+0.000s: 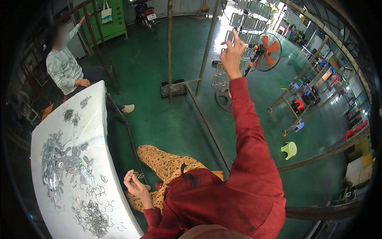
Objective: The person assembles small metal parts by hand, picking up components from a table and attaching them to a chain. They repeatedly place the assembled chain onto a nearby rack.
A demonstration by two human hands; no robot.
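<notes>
We log a white cloth-covered worktop (93, 115) at left; ahead, hanging rows of silvery rectangular metal loops (251, 23), likely light, stiff, best held by their edges; right hand (234, 55) there, fingers spread, contact unclear; left hand (138, 189) pinching small grey metal pieces (139, 174).

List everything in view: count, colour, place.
Table: one, white, left
Flat metal pieces: many, silver, table
Wire hooks: many, grey, table
Hanging metal pieces: many, silver, top right
Fan: one, orange blades, right
Co-worker: one, pale top, left
Cabinet: one, green, top
Motorbike: one, red, top
Poles: several, brown, centre
Tray: one, black, floor
Stool: one, green, right
Clutter: mixed, right, too small to count
Left hand: one, red sleeve, beside table
Right hand: one, red sleeve, top
</notes>
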